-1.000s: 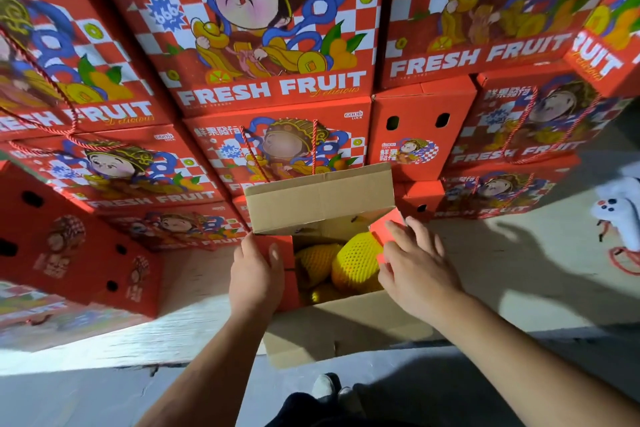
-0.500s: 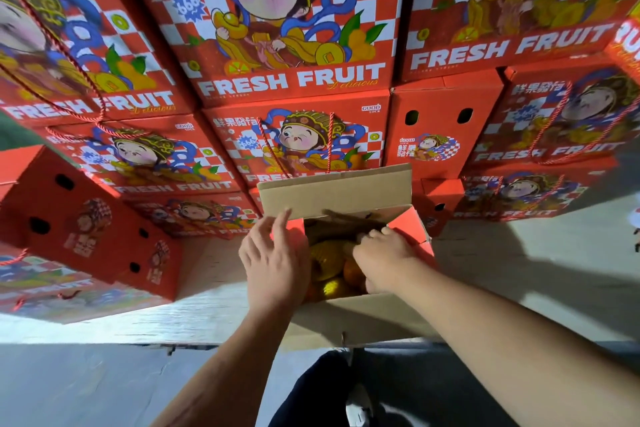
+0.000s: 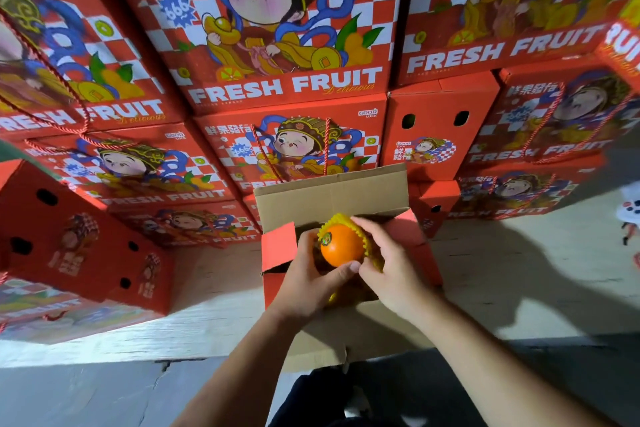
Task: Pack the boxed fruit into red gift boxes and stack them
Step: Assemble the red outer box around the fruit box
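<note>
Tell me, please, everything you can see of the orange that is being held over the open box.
The orange is round, smooth and glossy, bright orange, with a small round sticker on its upper left side. A yellow foam net sleeve wraps its back and right side, leaving the front bare. It is held just above the open red gift box, whose brown flaps stand up. The left hand cups it from below left, thumb on its lower edge; the right hand grips the net from the right.
</note>
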Demonstrator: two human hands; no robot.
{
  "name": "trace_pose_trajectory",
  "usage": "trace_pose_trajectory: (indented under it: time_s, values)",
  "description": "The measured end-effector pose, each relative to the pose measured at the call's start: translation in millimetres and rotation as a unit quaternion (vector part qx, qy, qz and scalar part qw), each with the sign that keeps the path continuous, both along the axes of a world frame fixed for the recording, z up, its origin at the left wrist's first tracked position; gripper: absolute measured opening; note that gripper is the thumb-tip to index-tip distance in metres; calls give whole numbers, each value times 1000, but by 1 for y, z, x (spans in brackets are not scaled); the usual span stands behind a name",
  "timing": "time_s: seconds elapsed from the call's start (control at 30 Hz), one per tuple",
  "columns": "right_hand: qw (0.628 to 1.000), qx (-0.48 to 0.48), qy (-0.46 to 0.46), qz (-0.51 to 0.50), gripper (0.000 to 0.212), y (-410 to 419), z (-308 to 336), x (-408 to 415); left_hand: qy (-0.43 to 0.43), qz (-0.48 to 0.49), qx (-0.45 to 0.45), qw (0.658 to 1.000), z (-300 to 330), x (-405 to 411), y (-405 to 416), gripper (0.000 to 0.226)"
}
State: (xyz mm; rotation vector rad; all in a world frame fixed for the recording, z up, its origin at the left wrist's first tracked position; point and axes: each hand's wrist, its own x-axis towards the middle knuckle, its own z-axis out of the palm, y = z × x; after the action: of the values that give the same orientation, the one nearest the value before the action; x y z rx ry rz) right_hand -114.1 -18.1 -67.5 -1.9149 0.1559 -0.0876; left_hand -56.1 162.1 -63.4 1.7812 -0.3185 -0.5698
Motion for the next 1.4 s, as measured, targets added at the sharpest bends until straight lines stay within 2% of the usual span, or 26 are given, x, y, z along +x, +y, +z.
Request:
trace_pose_trajectory:
  time_s: [0.1,0.23,0.43,0.5,0.57,0.67,0.77,0.83,0.93,1.07,1.23,1.33,1.4]
  values:
    - [994,-56,-48,-78,56,6,-9,-2,-72,19,71,995,0,-4,-5,78]
    - [985,-54,-90,-134,28,3,-11,-1,-125,62,103,985,-2,-8,-10,76]
    - [978,-41,-170,-117,21,6,-10,-3,-94,86,109,986,-2,-7,-9,81]
    - [982,-42,-157,-95,17,6,-11,-3,-106,81,120,984,-2,-9,-9,78]
    - [992,-40,-99,-67,26,6,-9,-4,-119,74,121,983,-3,-8,-9,73]
    - [997,-39,-24,-56,58,2,-2,-2,-121,47,88,988,-2,-4,-5,69]
    - [999,15,19,-35,79,-5,4,5,-125,8,53,991,-1,-2,2,50]
    - [999,5,32,-17,73,-8,3,8,-143,9,47,989,-3,-3,5,36]
    - [998,-35,28,-35,66,-4,-2,8,-221,51,76,971,-5,-6,3,23]
    - [986,-113,32,-120,75,7,-12,13,-310,6,99,945,-7,-16,2,20]
    - [978,-161,78,-104,71,7,-14,14,-406,-50,106,906,-11,-24,0,27]
    - [979,-144,47,-140,71,5,-10,13,-377,-52,141,914,-8,-26,-3,38]
    - [984,-125,23,-125,78,2,-6,14,-336,-48,150,929,-4,-25,-4,42]
